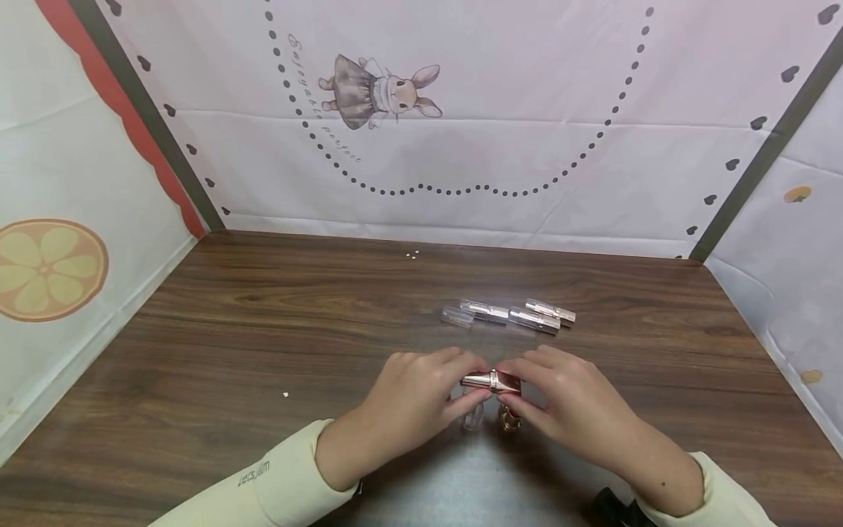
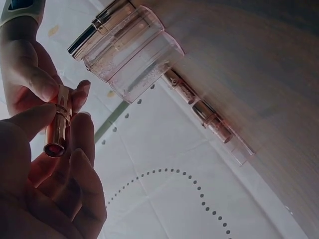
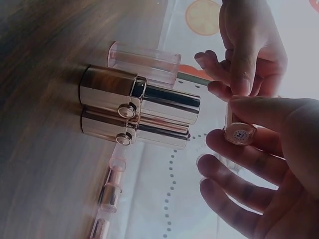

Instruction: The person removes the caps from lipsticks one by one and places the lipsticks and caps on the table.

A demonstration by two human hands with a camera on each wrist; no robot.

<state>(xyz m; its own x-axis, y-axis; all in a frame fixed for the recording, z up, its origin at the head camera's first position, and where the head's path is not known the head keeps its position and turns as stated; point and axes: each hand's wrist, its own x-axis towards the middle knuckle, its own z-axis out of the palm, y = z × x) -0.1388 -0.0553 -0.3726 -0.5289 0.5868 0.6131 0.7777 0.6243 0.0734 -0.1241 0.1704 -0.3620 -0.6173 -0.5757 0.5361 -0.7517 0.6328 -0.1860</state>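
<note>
Both hands hold an uncapped rose-gold lipstick [image 1: 490, 380] sideways, a little above the table. My left hand [image 1: 421, 384] pinches the narrower inner tube between thumb and fingers. At the other end, the square base is gripped by the fingertips of my right hand [image 1: 569, 395]. Dark red shows inside the tube's open end in the left wrist view. Just below the hands, two more uncapped lipsticks [image 3: 167, 102] stand upright side by side in the right wrist view. Beside them is a clear cap [image 3: 144, 62]; in the head view the hands partly hide this group.
Beyond the hands lie several capped lipsticks [image 1: 533, 320] and a loose clear cap [image 1: 457, 316] on the wood-grain table [image 1: 197, 351]. White specks [image 1: 286, 394] dot the tabletop. A black object [image 1: 619, 509] is at the near edge by the right sleeve. Printed cloth [image 1: 494, 146] hangs behind.
</note>
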